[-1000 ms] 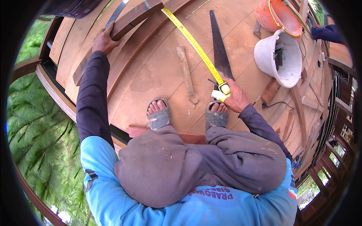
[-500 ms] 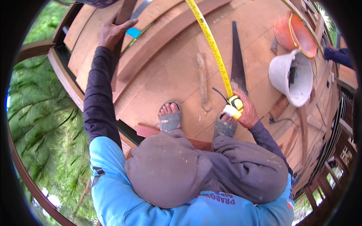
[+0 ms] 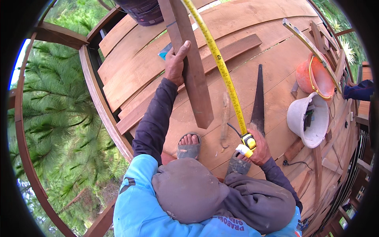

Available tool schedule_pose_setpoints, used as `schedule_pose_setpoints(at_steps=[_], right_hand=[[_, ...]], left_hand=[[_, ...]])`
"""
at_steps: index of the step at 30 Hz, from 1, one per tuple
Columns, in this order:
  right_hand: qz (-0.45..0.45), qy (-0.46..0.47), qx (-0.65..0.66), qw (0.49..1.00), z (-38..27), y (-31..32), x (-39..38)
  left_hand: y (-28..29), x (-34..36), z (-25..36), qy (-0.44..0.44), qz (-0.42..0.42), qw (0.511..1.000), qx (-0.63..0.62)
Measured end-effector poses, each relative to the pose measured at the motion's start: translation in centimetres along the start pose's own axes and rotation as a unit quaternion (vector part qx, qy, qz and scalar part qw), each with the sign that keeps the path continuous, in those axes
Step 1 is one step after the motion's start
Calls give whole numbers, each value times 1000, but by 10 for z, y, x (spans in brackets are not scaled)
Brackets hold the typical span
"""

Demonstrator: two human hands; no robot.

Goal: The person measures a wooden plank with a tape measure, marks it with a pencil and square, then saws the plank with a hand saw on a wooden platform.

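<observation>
My left hand is wrapped round the edge of a dark wooden board, which slants over the deck with its near end towards my feet. My right hand grips a yellow and black tape measure above my right foot. Its yellow blade is drawn out far and curves up past the board to the top edge; where it ends is out of view. A white and yellow piece sits against the case. Just beyond this hand lies a handsaw, its handle end hidden.
A grooved plank lies across the deck. A wooden-handled tool rests between my feet. Right: an orange bucket, a whitish bucket, timber offcuts, a cable, another person's sleeve. A dark bucket stands far left, by the deck edge.
My left hand has carried the board to the right and turned it, off the grooved plank's left part. The view has shifted; my right hand still holds the tape measure.
</observation>
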State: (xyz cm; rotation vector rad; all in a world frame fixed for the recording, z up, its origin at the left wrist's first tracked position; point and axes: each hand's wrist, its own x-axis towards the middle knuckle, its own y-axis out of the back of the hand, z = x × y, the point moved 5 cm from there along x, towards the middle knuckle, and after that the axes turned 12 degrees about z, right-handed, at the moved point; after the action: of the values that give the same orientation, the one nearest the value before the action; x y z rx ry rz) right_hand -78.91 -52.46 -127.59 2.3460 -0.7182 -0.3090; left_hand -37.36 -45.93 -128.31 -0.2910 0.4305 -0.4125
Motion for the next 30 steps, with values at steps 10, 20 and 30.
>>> schedule_pose_setpoints(at_steps=[10, 20, 30], right_hand=[[-24, 32, -30, 999, -10, -10, -7], [-52, -33, -46, 997, -8, -5, -10], [-50, -22, -54, 997, -9, -10, -12]], left_hand=[[2, 4, -3, -33, 20, 993, -114], [13, -14, 5, -33, 61, 986, -152], [30, -18, 3, -36, 80, 984, -154]])
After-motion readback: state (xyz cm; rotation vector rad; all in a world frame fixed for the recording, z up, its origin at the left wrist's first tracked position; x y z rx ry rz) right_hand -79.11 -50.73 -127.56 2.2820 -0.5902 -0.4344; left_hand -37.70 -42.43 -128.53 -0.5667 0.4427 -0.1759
